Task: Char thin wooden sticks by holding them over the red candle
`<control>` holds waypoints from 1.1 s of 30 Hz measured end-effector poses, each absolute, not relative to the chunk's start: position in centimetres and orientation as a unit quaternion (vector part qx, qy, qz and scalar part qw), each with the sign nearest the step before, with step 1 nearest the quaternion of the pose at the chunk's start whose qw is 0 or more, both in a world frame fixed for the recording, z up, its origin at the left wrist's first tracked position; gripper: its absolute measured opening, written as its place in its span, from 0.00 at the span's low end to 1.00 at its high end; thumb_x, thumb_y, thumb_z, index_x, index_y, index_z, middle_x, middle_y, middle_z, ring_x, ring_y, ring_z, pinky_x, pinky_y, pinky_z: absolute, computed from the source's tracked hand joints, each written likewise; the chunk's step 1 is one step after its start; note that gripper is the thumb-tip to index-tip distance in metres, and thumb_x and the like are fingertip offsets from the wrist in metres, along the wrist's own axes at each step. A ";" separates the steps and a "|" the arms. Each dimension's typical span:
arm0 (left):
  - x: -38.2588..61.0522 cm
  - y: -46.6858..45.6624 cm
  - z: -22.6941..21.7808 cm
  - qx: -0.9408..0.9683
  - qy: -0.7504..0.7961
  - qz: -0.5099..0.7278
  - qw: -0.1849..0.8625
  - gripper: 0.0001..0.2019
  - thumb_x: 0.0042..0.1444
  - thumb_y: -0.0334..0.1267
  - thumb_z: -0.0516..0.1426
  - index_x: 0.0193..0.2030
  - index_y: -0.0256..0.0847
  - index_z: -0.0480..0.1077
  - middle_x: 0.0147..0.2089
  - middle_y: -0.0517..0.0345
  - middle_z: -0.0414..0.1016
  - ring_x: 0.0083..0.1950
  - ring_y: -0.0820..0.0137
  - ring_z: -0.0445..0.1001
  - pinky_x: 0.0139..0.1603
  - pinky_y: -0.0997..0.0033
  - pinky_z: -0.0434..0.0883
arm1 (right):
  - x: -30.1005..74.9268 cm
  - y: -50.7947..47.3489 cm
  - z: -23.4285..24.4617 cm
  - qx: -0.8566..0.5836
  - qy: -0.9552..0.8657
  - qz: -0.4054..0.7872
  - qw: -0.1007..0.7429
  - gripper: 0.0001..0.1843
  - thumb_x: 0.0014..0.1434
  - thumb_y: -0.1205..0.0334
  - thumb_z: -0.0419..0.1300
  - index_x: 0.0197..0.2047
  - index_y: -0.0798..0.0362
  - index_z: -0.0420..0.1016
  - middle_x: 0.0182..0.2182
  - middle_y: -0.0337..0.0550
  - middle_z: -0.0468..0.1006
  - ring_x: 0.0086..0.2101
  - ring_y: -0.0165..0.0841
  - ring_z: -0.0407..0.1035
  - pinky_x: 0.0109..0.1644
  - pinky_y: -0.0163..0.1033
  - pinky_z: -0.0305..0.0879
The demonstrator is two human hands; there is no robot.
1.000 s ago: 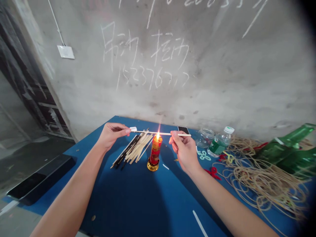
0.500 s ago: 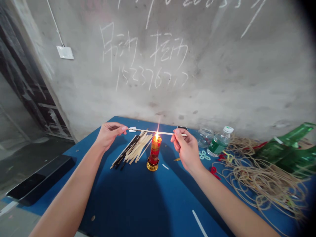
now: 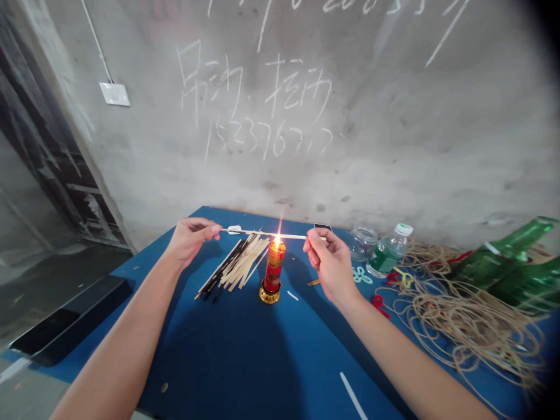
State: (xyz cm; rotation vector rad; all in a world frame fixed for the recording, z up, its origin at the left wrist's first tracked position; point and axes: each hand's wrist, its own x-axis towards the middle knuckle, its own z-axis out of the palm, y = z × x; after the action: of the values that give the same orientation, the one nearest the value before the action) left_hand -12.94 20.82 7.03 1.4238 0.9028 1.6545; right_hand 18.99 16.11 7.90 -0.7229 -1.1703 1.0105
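Note:
Between both hands a thin pale wooden stick (image 3: 258, 232) is stretched level, passing at the flame of a lit red candle (image 3: 273, 268). The candle stands upright in a gold holder (image 3: 269, 295). My left hand (image 3: 192, 236) pinches the stick's left end between thumb and fingers. Closed near its right end is my right hand (image 3: 326, 256), with the tip partly hidden by the fingers. A pile of flat pale sticks (image 3: 245, 262) lies left of the candle, with several black sticks (image 3: 223, 268) along its left side.
On the right of the blue table (image 3: 227, 361) lie tangled beige cord (image 3: 472, 332), green glass bottles (image 3: 507, 251), a plastic bottle (image 3: 389, 252) and a glass jar (image 3: 362, 242). A black box-like device (image 3: 74, 318) rests at the left edge. Behind is a grey wall (image 3: 394, 146).
The stick and my left hand have shifted slightly left, so less of the stick sticks out past my right hand. My right hand stays almost in place.

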 end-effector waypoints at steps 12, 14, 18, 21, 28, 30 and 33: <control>-13.0 20.7 7.1 0.565 0.359 0.637 0.382 0.10 0.40 0.43 0.74 0.22 0.43 0.80 0.19 0.57 0.74 0.24 0.71 0.70 0.27 0.69 0.66 | 19.3 15.9 8.2 -0.320 -0.509 0.458 0.655 0.14 0.58 0.51 0.70 0.32 0.50 0.73 0.23 0.35 0.73 0.19 0.24 0.53 0.22 0.35 0.42; -13.0 20.7 7.0 0.564 0.359 0.635 0.387 0.10 0.40 0.42 0.74 0.23 0.43 0.81 0.19 0.57 0.74 0.23 0.72 0.69 0.27 0.69 0.66 | 19.4 15.9 8.2 -0.318 -0.507 0.458 0.657 0.14 0.58 0.51 0.70 0.31 0.50 0.73 0.22 0.35 0.72 0.19 0.24 0.53 0.22 0.35 0.42; -13.1 20.9 6.8 0.563 0.362 0.633 0.388 0.10 0.41 0.42 0.74 0.23 0.42 0.81 0.19 0.57 0.74 0.23 0.73 0.70 0.27 0.70 0.66 | 19.5 15.9 8.2 -0.318 -0.504 0.463 0.656 0.14 0.59 0.52 0.69 0.31 0.51 0.73 0.23 0.35 0.73 0.19 0.24 0.54 0.22 0.35 0.42; -13.3 21.0 6.8 0.556 0.364 0.638 0.389 0.10 0.40 0.42 0.74 0.23 0.42 0.81 0.20 0.56 0.75 0.23 0.73 0.70 0.26 0.71 0.66 | 19.4 15.9 8.1 -0.322 -0.506 0.465 0.652 0.13 0.58 0.52 0.70 0.32 0.50 0.74 0.23 0.35 0.73 0.19 0.24 0.54 0.22 0.35 0.41; -13.9 21.2 6.7 0.553 0.364 0.646 0.381 0.09 0.40 0.42 0.74 0.24 0.42 0.81 0.19 0.57 0.73 0.23 0.72 0.69 0.25 0.71 0.66 | 19.4 15.9 8.1 -0.320 -0.514 0.460 0.650 0.13 0.59 0.51 0.69 0.33 0.50 0.74 0.23 0.36 0.74 0.19 0.24 0.53 0.22 0.35 0.42; -13.7 21.2 6.7 0.554 0.367 0.643 0.381 0.09 0.40 0.42 0.74 0.25 0.42 0.82 0.19 0.56 0.74 0.22 0.73 0.69 0.24 0.72 0.65 | 19.5 15.9 8.1 -0.321 -0.509 0.460 0.653 0.13 0.59 0.52 0.69 0.32 0.50 0.73 0.23 0.36 0.73 0.19 0.24 0.54 0.21 0.34 0.42; -13.0 21.0 6.8 0.559 0.375 0.635 0.380 0.10 0.41 0.43 0.74 0.26 0.41 0.82 0.20 0.56 0.75 0.22 0.74 0.68 0.23 0.72 0.63 | 19.7 16.1 8.0 -0.320 -0.497 0.457 0.664 0.14 0.58 0.53 0.69 0.31 0.51 0.72 0.22 0.35 0.72 0.19 0.23 0.54 0.21 0.34 0.42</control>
State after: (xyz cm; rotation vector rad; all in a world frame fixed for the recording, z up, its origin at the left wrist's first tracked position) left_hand -13.00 20.96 6.83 1.4274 0.9572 1.6213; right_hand 19.74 16.13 8.04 -0.7230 -1.1227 1.0332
